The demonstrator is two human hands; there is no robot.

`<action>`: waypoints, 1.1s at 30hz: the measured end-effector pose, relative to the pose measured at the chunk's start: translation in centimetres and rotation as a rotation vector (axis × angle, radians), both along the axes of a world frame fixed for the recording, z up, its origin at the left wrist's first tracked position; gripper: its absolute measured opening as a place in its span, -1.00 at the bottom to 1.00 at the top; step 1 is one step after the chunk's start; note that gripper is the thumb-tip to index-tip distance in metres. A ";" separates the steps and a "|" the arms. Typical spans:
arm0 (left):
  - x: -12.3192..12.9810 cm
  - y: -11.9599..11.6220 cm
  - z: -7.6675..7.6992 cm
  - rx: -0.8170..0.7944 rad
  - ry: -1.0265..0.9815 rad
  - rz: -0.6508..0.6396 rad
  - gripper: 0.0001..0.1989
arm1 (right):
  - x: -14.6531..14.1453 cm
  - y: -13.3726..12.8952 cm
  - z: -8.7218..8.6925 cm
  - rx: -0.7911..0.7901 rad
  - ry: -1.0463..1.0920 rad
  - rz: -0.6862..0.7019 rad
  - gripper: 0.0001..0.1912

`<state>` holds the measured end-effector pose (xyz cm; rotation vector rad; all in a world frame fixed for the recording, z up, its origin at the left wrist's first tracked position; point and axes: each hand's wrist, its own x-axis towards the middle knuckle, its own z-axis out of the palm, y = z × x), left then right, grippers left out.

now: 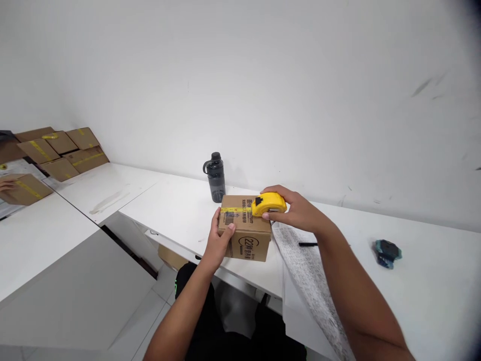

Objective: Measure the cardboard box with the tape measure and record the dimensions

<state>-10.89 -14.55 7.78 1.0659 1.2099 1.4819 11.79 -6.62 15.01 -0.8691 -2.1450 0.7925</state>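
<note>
- Carton, 6 o'clock: brown; black print; yellow stripe.
- Hand tool: yellow; black patch.
- Bottle, 9 o'clock: dark grey.
- Sheet, 5 o'clock: grey-speckled white.

Through my remote view, my bare, sleeveless left forearm rises from the bottom and leans rightward. My bare left hand holds on with its thumb spread away from its fingers. My bare, sleeveless right forearm slants up and leftward from the lower right. My bare right hand is clasped, thumb nearer me, fingers curled over the far side.
</note>
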 end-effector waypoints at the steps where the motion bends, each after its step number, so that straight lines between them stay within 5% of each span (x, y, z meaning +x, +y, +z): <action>1: -0.1 0.0 -0.1 0.007 -0.011 0.001 -0.19 | -0.5 -0.3 0.0 0.015 0.022 -0.015 -0.44; 13: -0.4 0.1 -1.0 0.096 -0.172 0.010 -0.25 | -9.9 0.9 3.1 0.105 -0.324 0.213 -0.36; 25: -0.1 -0.2 -1.0 0.054 -0.159 0.016 -0.23 | -10.5 0.4 1.8 0.146 -0.316 0.098 -0.44; 33: 0.3 -0.4 -0.7 0.086 -0.148 0.072 -0.27 | -9.3 0.1 2.9 0.202 -0.442 0.131 -0.49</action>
